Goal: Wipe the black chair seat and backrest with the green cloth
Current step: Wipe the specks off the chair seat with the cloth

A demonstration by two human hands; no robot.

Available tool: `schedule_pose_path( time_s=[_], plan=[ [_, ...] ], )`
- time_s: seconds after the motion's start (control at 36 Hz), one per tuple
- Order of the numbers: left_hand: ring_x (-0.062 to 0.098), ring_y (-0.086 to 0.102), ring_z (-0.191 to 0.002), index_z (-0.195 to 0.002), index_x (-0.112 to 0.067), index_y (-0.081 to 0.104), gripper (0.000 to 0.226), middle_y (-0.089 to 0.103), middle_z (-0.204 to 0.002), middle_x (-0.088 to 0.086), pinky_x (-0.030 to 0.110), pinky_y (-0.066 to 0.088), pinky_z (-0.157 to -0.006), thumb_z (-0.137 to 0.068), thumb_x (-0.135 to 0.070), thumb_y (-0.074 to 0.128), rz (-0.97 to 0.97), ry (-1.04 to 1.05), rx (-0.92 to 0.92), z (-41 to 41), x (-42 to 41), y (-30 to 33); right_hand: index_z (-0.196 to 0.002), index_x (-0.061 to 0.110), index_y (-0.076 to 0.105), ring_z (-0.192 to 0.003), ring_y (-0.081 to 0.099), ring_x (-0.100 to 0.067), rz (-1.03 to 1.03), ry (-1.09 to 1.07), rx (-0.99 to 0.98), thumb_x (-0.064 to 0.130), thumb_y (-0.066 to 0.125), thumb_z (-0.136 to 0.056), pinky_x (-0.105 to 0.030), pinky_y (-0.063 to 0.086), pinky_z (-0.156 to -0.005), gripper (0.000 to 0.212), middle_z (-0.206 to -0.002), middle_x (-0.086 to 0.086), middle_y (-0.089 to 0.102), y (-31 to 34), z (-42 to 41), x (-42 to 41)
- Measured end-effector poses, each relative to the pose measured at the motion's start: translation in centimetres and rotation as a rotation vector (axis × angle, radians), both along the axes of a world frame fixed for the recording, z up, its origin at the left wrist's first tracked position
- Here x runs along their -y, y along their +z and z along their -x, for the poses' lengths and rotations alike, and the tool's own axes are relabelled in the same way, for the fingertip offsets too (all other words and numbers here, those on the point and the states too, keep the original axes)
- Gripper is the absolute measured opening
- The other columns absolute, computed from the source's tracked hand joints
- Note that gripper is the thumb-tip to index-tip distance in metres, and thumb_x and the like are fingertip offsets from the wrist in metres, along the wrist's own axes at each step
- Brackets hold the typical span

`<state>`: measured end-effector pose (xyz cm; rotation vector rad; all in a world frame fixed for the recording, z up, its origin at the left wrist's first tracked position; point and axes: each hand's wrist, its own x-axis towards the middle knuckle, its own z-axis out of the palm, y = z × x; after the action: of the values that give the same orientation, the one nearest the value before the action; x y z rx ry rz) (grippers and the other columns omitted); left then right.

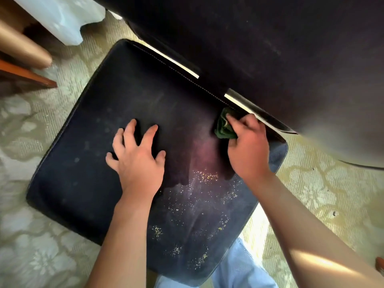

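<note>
The black chair seat point(99, 146) fills the middle of the view, dusty, with pale specks scattered over its near right part. Its black backrest point(270, 48) rises at the top right. My left hand point(137, 156) lies flat on the middle of the seat with fingers spread and holds nothing. My right hand point(248, 146) grips the bunched green cloth point(223, 126) and presses it onto the seat's far right corner, right where the seat meets the backrest. Most of the cloth is hidden under my fingers.
Patterned pale carpet point(41, 246) surrounds the chair. Wooden furniture legs point(25, 50) stand at the top left, beside a white plastic bag point(62, 19). My blue trouser leg point(239, 269) shows below the seat's front edge.
</note>
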<state>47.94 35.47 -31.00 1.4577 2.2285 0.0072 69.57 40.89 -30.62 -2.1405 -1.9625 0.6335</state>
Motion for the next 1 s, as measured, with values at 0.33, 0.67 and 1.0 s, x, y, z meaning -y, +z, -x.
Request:
schedule_pose_path(
  time_s=[0.33,0.67,1.0],
  plan=[
    [0.031,0.020,-0.147,-0.140,-0.039,0.051,0.063,0.024,-0.162,-0.002,0.069,0.025,-0.107,-0.083,-0.033,0.076,-0.013,0.013,0.001,0.0,0.1,0.0,-0.122,0.035,0.064,-0.092,0.046,-0.025,0.236,0.430,-0.088,0.017,0.054,-0.075,-0.035,0.050,-0.055,0.051,-0.097,0.005,0.050,0.7,2.4,6.4],
    [0.027,0.026,-0.143,-0.136,-0.035,0.057,0.055,0.037,-0.153,-0.002,0.058,0.028,-0.106,-0.086,-0.023,0.074,-0.062,0.079,0.027,-1.4,2.8,1.0,-0.125,0.031,0.064,-0.094,0.051,-0.027,0.080,0.224,-0.251,0.008,0.045,-0.069,-0.039,0.050,-0.080,0.064,-0.099,0.005,0.052,2.2,-1.3,5.0],
    [0.026,0.028,-0.142,-0.138,-0.036,0.055,0.057,0.034,-0.155,-0.002,0.052,0.030,-0.098,-0.085,-0.027,0.074,-0.054,0.081,-0.024,-1.6,5.9,0.0,-0.123,0.036,0.064,-0.094,0.044,-0.021,0.120,0.186,-0.075,0.014,0.041,-0.072,-0.036,0.051,-0.072,0.061,-0.098,0.008,0.052,0.3,-0.3,6.5]
  ],
)
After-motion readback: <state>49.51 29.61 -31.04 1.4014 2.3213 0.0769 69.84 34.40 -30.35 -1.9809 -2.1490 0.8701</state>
